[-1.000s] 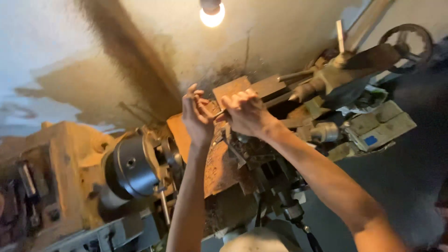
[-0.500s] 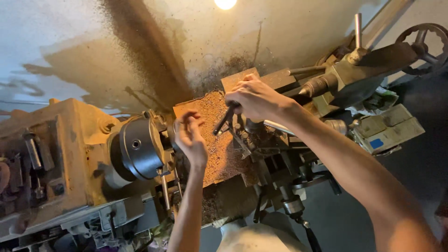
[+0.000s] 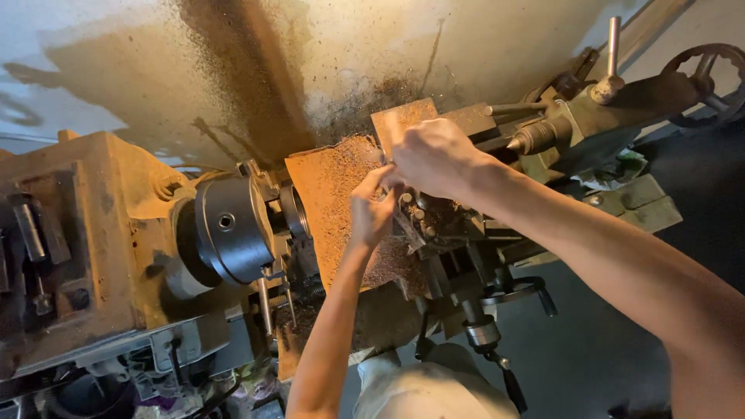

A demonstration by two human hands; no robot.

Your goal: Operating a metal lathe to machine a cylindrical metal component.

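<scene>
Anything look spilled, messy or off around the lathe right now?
Yes: brown chips lie heaped over the orange board behind the tool post, beside the left hand and right hand, and a dark spray stain streaks the wall above the chuck.

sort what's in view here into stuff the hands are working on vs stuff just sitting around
In hand:
left hand
right hand
tool post

Lying about:
chuck
tailstock
handwheel
chip-covered guard plate

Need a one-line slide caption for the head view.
Both hands, left hand and right hand, meet over a lathe's tool post beside the chuck.
</scene>
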